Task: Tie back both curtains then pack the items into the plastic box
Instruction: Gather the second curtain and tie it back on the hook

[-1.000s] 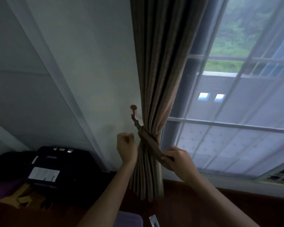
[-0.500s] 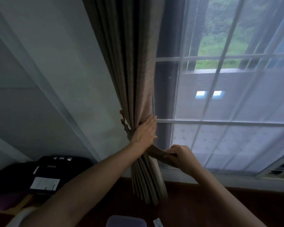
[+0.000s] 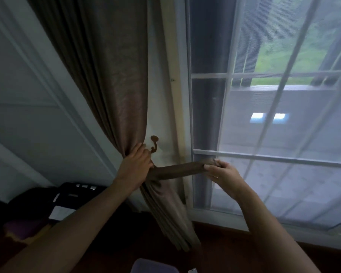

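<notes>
I see left hand (image 3: 135,166) clenched round the gathered curtain (image 3: 114,91), hiding the tieback's (image 3: 177,168) near end; right hand (image 3: 222,174) pinches its far end.

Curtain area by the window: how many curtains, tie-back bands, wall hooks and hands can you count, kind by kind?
Curtain: 1
Band: 1
Hook: 1
Hands: 2, left hand and right hand
Total: 5
</notes>
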